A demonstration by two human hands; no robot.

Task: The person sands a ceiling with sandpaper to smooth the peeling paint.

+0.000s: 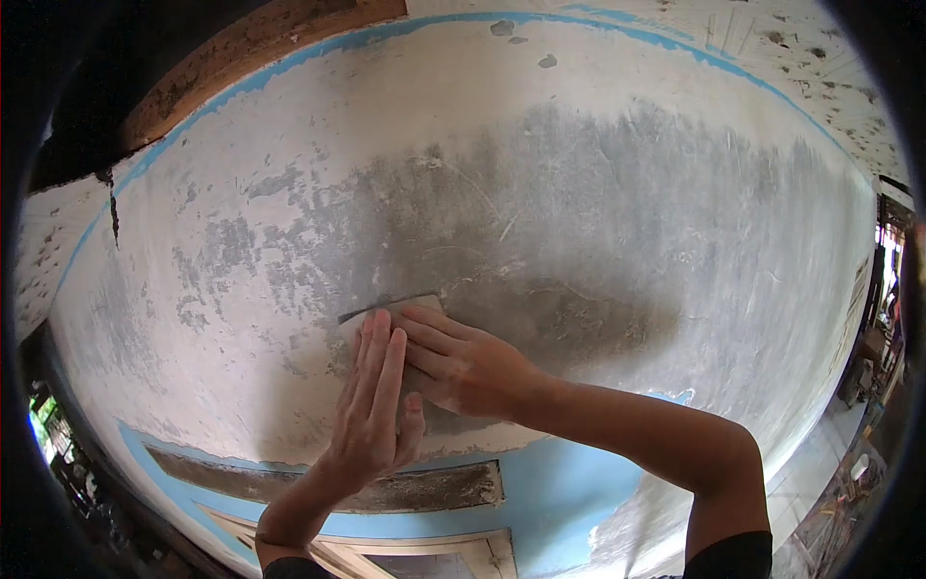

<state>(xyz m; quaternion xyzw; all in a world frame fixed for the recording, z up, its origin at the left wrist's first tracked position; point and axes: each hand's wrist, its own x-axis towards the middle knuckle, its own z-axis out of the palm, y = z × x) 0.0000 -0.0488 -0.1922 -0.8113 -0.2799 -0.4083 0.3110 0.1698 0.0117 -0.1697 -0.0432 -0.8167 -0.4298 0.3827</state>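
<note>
Both my hands press flat against a worn wall (540,193) of patchy white and grey plaster. A small pale sheet, like sandpaper (386,307), lies on the wall; only its top edge shows above my fingers. My left hand (374,405) covers its left part, fingers straight and pointing up. My right hand (461,365) lies across it from the right, fingers pointing left and partly tucked under my left hand. The darker grey patch of bare plaster spreads to the right of the hands.
A blue painted band (550,482) runs below the hands, over a wooden door frame (405,552). A thin blue line (405,31) edges the top of the wall under a brown beam (241,58). Cluttered rooms show at far left and right.
</note>
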